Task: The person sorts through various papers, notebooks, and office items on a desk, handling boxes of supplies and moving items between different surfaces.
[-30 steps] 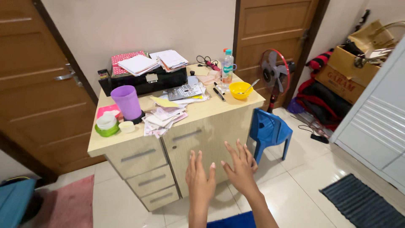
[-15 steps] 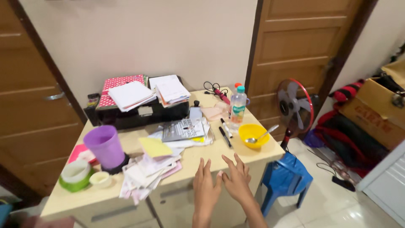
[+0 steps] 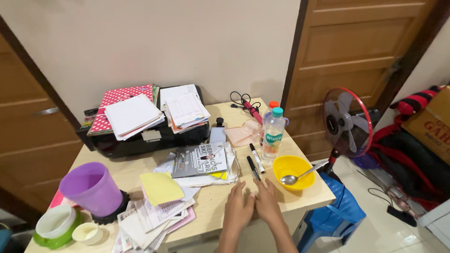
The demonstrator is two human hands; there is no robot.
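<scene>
Wooden desk (image 3: 281, 199), our left hand (image 3: 237, 211) and right hand (image 3: 268, 204) flat, side by side, fingers spread, holding nothing, near two pens (image 3: 253, 161), yellow bowl (image 3: 293, 171), papers (image 3: 161, 211) beside us.

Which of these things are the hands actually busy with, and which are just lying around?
In hand:
left hand and right hand, flat on the desk
two markers, nearest

Lying about:
yellow bowl
water bottle
purple cup
paper pile

Both hands (image 3: 253, 208) have moved forward, now over the desk (image 3: 220, 197).
</scene>
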